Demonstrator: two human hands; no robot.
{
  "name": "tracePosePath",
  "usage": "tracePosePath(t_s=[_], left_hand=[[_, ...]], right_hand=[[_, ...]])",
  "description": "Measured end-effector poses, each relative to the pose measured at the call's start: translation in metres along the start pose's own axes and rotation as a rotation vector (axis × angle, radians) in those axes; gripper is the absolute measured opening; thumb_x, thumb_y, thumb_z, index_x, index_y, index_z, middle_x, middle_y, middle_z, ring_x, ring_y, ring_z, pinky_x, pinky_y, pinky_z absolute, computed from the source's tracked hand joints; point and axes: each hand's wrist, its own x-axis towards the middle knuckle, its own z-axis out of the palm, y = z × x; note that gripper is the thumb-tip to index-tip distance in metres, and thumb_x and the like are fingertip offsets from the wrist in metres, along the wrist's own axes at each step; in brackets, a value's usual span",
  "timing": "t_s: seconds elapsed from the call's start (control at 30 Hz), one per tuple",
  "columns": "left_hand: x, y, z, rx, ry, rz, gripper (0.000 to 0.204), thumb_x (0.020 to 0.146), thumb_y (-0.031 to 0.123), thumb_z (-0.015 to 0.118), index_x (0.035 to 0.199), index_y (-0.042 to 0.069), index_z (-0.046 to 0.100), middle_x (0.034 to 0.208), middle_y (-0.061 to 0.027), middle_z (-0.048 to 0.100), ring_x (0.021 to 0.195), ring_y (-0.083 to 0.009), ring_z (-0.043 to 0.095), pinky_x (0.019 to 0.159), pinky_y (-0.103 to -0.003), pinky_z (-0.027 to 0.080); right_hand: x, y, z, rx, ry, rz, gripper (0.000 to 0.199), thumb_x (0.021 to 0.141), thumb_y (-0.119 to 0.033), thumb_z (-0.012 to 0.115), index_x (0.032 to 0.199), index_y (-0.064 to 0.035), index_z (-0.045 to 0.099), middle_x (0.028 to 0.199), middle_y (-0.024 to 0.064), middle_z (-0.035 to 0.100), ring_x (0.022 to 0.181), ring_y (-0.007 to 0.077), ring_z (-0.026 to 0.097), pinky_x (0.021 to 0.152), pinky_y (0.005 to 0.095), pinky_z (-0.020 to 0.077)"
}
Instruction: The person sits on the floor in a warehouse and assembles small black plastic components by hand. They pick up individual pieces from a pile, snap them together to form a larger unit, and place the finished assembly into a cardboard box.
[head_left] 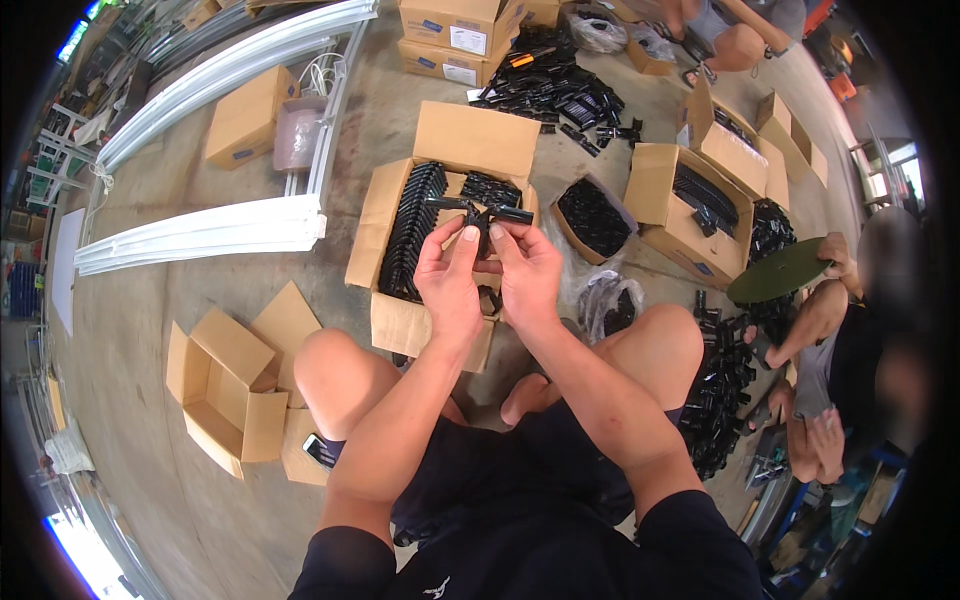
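Above an open cardboard box point(374, 225) I hold a black plastic T-shaped piece point(513, 215) with both hands. My left hand point(449, 285) pinches it between thumb and fingers on one side. On the other side my right hand point(529, 278) does the same, its thumb close to the left one. Whether this is one piece or two joined ones I cannot tell. Beneath it, black pieces point(412, 225) stand in a tight row along the box's left side, and more point(490, 188) lie at its far right. My hands hide part of the box's inside.
An open carton point(235, 410) and a phone point(318, 451) are on the floor at left, near white metal rails point(210, 235). Black pieces lie heaped at the back point(560, 85) and right point(715, 390). Another person at right holds a green disc-like thing point(780, 272).
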Motion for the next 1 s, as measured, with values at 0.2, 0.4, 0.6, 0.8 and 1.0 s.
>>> tracePosePath(t_s=[0.2, 0.4, 0.6, 0.8, 1.0], left_hand=[[-0.004, 0.006, 0.007, 0.002, -0.023, -0.027, 0.025, 0.097, 0.007, 0.069, 0.121, 0.002, 0.064, 0.103, -0.0067, 0.072, 0.087, -0.0122, 0.068, 0.072, -0.024, 0.055], [-0.002, 0.002, 0.005, -0.003, -0.008, -0.001, 0.025, 0.097, 0.007, 0.069, 0.121, 0.001, 0.064, 0.103, -0.0064, 0.072, 0.087, -0.0117, 0.068, 0.074, -0.023, 0.055], [-0.002, 0.002, 0.005, 0.009, -0.004, 0.004, 0.026, 0.097, 0.006, 0.069, 0.122, 0.0, 0.063, 0.102, -0.0064, 0.072, 0.087, -0.0115, 0.068, 0.074, -0.023, 0.054], [0.001, 0.0, 0.004, -0.007, 0.02, -0.024, 0.027, 0.097, 0.007, 0.069, 0.122, 0.0, 0.063, 0.102, -0.0065, 0.072, 0.086, -0.0114, 0.068, 0.072, -0.023, 0.055], [-0.003, 0.002, 0.008, -0.029, -0.006, -0.016, 0.027, 0.097, 0.008, 0.069, 0.122, 0.0, 0.063, 0.103, -0.0068, 0.072, 0.088, -0.0115, 0.068, 0.075, -0.023, 0.055]], right_hand=[[0.0, 0.001, -0.002, 0.008, 0.011, -0.026, 0.011, 0.1, -0.003, 0.062, 0.108, 0.0034, 0.066, 0.097, 0.0091, 0.071, 0.077, 0.0133, 0.069, 0.062, 0.0321, 0.0637], [0.001, 0.0, -0.002, 0.019, 0.003, -0.012, 0.012, 0.1, -0.004, 0.063, 0.108, 0.0038, 0.066, 0.097, 0.0088, 0.071, 0.077, 0.0132, 0.068, 0.061, 0.0316, 0.0636], [0.001, -0.004, 0.001, 0.003, 0.021, -0.01, 0.011, 0.099, -0.006, 0.065, 0.105, 0.004, 0.065, 0.096, 0.0085, 0.07, 0.077, 0.0134, 0.068, 0.059, 0.032, 0.0635], [0.001, -0.007, 0.002, 0.003, -0.021, -0.019, 0.012, 0.099, -0.008, 0.066, 0.103, 0.0034, 0.065, 0.095, 0.0085, 0.07, 0.077, 0.0132, 0.068, 0.06, 0.0328, 0.0639], [0.005, 0.001, -0.005, -0.023, 0.0, -0.011, 0.014, 0.099, -0.01, 0.068, 0.104, 0.003, 0.065, 0.095, 0.0082, 0.07, 0.076, 0.0135, 0.069, 0.06, 0.0309, 0.0623]])
